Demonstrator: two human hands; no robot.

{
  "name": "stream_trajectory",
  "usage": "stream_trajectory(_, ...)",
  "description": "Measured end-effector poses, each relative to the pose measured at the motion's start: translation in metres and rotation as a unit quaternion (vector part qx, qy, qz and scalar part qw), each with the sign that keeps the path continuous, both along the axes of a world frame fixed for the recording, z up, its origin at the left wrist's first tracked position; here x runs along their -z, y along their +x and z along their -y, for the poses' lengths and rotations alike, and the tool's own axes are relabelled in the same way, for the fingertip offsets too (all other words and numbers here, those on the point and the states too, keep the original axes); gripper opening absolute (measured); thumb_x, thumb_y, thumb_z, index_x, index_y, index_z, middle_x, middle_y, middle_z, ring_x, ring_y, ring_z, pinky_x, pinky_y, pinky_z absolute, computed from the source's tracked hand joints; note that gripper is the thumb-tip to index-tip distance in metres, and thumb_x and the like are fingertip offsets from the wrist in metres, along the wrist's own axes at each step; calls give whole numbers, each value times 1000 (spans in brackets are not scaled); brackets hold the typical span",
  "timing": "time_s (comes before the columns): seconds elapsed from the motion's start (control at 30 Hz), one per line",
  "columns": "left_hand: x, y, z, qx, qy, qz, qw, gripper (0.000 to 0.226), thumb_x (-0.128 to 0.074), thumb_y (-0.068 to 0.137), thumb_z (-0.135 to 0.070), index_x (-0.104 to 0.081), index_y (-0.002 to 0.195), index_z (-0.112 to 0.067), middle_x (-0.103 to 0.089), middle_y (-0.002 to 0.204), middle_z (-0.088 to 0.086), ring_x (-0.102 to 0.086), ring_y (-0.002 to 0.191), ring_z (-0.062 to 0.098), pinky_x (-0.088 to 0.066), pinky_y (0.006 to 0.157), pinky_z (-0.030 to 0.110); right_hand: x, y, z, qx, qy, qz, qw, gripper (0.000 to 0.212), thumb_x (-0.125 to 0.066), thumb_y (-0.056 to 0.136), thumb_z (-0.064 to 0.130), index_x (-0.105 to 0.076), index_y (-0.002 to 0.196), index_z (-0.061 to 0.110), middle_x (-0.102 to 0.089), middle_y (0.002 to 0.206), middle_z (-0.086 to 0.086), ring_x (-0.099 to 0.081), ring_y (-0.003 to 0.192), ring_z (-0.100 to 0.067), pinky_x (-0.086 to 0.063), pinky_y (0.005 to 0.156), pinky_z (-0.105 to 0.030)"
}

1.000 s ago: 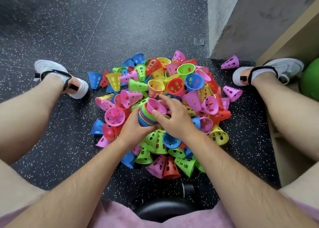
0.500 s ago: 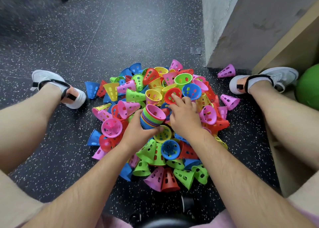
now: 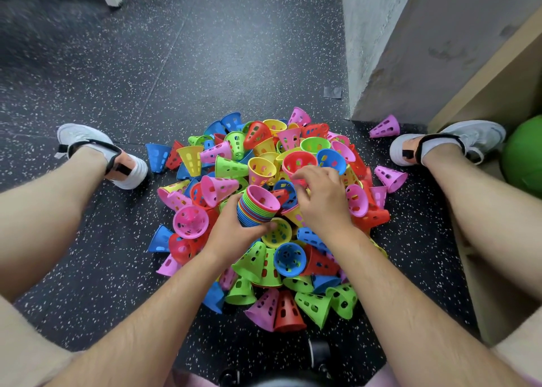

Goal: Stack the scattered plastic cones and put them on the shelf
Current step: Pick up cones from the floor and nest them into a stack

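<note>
A heap of perforated plastic cones (image 3: 264, 269) in pink, blue, green, yellow and red covers the dark floor between my legs. My left hand (image 3: 231, 234) grips a nested stack of cones (image 3: 256, 207), its mouth tilted up to the right with a pink cone on top. My right hand (image 3: 319, 199) is just right of the stack, fingers curled down onto the pile at the rim of a red cone (image 3: 299, 162). Whether it pinches that rim is not clear. The shelf's wooden side (image 3: 487, 87) rises at the right.
A grey concrete pillar (image 3: 381, 49) stands at the back right, with one pink cone (image 3: 385, 127) at its foot and two more by my right foot (image 3: 448, 143). A green ball (image 3: 525, 155) lies in the shelf. My left foot (image 3: 99, 155) flanks the pile. A chair wheel (image 3: 318, 354) is below.
My right hand has left the top of the stack and reached farther back to the red cone. The stack in my left hand has stayed roughly in place.
</note>
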State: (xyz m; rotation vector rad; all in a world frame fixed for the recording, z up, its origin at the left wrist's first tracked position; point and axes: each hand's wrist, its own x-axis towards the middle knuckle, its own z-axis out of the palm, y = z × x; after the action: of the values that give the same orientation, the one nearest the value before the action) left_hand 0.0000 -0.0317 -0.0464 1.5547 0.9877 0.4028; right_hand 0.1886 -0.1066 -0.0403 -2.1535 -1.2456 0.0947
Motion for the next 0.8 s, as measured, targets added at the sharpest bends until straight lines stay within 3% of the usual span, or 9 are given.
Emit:
stream_trajectory(0.1,-2,1,0,3,0,-1,1000,70,-93,74,-27,-50,129,-29,-65,113,-7,-67,92,-2,-57,78,21,-6,0,3,-5,52,-33,998,15,-71,88,21,-68,103,20,-66,102,8,-53,101,-22,-47,90,-41)
stream_trajectory(0.23,-3,2,3,0,1,2,1000,68,-93,75,-23,-51,128,-26,-65,111,-6,-67,90,-3,-56,77,19,-6,-1,5,-12,95,-37,995,20,-62,96,25,-71,112,17,-65,108,3,-55,104,-22,-48,92,-41)
stream_trajectory(0.37,-3,2,3,-4,0,6,1000,69,-94,74,-21,-52,129,-25,-66,112,-4,-68,92,1,-58,79,23,-15,-4,0,-14,143,-73,987,17,-59,98,21,-73,107,15,-61,105,0,-59,101,-23,-50,90,-39)
stream_trajectory(0.57,-3,7,3,-7,8,7,1000,67,-93,75,-19,-53,128,-20,-68,109,0,-71,89,8,-59,74,24,-25,-17,-1,-23,151,-139,979,13,-59,100,16,-70,104,11,-59,107,-3,-54,99,-4,-41,91,-12)
stream_trajectory(0.67,-1,13,2,-12,14,5,1000,67,-94,73,-20,-54,126,-19,-67,107,1,-70,86,6,-59,73,24,-18,-20,1,-42,116,-166,978,16,-55,101,22,-69,106,14,-59,110,1,-53,102,-5,-44,94,-20)
stream_trajectory(0.8,-4,27,5,-24,14,11,1000,63,-93,74,-16,-54,123,-14,-68,102,1,-69,79,-1,-57,72,21,-16,-21,10,-59,26,-224,973,23,-48,104,36,-65,111,23,-64,106,7,-57,99,-8,-49,86,-30)
